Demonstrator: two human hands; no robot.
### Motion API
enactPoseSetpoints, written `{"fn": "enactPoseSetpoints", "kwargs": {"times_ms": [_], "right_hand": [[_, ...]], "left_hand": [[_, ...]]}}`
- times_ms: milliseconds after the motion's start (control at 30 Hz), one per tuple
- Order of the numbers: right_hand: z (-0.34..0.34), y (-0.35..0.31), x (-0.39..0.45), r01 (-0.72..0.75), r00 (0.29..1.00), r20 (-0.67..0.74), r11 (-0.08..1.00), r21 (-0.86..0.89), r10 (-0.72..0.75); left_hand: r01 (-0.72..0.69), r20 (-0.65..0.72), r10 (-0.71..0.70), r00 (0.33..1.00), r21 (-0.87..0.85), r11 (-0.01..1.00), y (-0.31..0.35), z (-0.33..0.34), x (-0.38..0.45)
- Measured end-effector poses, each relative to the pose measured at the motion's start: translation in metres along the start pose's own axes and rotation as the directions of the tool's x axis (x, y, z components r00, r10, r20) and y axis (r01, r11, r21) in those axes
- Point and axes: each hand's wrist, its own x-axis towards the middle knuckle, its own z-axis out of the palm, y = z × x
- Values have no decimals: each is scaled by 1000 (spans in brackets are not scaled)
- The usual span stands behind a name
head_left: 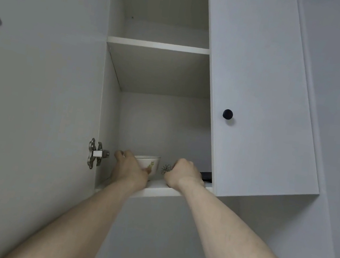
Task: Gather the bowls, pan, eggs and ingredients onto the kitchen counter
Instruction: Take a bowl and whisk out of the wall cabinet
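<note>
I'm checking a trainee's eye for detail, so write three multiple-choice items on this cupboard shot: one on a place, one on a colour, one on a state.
1. Where does the bowl stand?
A. on the cupboard's lowest shelf
B. on the upper shelf
C. on a counter

2. What colour is the knob on the closed door?
A. white
B. dark
C. red

3. What is the left hand doing?
A. hanging idle below the cupboard
B. pulling the knob
C. gripping the bowl

Answers:
1 A: the bowl sits on the bottom shelf, while the upper shelf shows nothing on it.
2 B: the round knob looks nearly black against the white door.
3 C: its fingers and thumb curl round the bowl's side, while the right hand is closed over something beside a wire whisk.
</note>
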Motion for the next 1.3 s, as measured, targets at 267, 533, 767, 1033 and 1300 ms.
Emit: {"fn": "enactPoseSetpoints", "kwargs": {"times_ms": [267, 533, 767, 1033, 1300], "right_hand": [[1, -1, -2, -37, 998, -49, 997, -73, 34], [-2, -1, -7, -16, 981, -191, 997, 77, 31], [-3, -1, -14, 19, 963, -267, 985, 173, 28], [-22, 0, -51, 9, 969, -238, 961, 278, 60], [-33, 3, -88, 37, 927, -332, 838, 544, 175]], "left_hand": [[-80, -81, 78, 994, -23, 997, 2, -8, -11], [-152, -196, 125, 973, -125, 981, 6, -21, -30], [-257, -264, 193, 945, -236, 937, 7, -38, -51], [-270, -239, 214, 947, -234, 934, 30, -77, -91], [-308, -236, 246, 940, -280, 909, 45, -115, -132]]}}
